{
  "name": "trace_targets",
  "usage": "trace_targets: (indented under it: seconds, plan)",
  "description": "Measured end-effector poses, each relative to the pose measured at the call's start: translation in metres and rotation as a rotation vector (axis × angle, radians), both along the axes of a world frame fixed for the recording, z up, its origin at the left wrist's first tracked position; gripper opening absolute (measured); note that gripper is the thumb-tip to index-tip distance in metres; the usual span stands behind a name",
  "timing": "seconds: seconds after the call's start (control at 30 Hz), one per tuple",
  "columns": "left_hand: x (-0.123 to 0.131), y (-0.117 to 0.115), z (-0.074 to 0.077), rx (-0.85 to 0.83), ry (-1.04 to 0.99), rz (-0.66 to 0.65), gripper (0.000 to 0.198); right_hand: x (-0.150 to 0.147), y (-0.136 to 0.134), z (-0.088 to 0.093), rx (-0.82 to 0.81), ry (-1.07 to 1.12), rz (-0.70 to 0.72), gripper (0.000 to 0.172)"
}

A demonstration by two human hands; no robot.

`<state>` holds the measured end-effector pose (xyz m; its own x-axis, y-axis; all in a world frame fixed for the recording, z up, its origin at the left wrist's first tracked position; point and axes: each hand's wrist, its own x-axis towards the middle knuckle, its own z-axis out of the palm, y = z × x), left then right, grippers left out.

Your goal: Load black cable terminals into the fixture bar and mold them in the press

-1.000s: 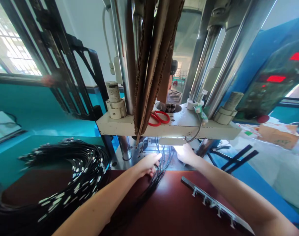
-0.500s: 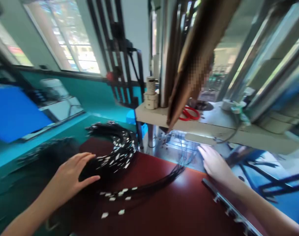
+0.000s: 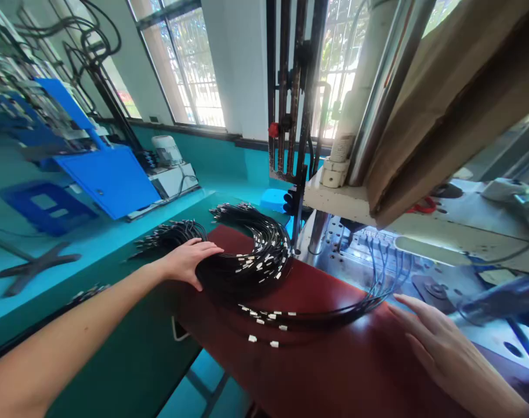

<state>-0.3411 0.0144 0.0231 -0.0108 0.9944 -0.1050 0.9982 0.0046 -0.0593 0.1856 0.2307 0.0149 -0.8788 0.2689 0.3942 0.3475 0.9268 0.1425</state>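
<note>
A thick coil of black cables (image 3: 229, 277) with white tags curves over the red-brown board (image 3: 334, 371). My left hand (image 3: 190, 261) lies against the coil's left side, thumb and fingers apart, not visibly gripping any cable. A thinner strand of tagged cables (image 3: 329, 318) runs right from the coil, and its ends fan up into the lit metal fixture (image 3: 360, 238) of the press. Beside those ends is my right hand (image 3: 438, 337), its fingers stretched out and loosely spread. Nothing shows in it; whether its fingertips touch the cables I cannot tell.
The press's pale plate (image 3: 338, 200) overhangs the fixture, with brown cardboard (image 3: 438, 116) leaning above it. Red-handled scissors (image 3: 423, 206) lie on the plate. More cable ends (image 3: 169, 235) rest on the green table (image 3: 129, 348) at left. A blue machine (image 3: 110, 180) stands beyond.
The view has swung left, and the picture is sharper. My left hand has come from beside the cables onto the coil. My right hand has drawn back from the fixture's edge towards me.
</note>
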Motion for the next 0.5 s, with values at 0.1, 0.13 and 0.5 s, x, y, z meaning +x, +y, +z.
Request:
trace_targets:
  seconds: [0.1, 0.13, 0.5]
  plan:
    - [0.011, 0.006, -0.002, 0.081, -0.076, -0.034, 0.065, 0.008, -0.003, -0.002, -0.034, 0.008, -0.044, 0.036]
    - [0.017, 0.008, -0.004, 0.116, -0.092, -0.044, 0.058, 0.012, -0.003, -0.002, -0.045, 0.008, -0.062, 0.035]
    - [0.055, 0.002, -0.033, 0.128, -0.029, 0.061, 0.065, 0.021, 0.042, -0.007, -0.199, 0.018, -0.238, 0.045]
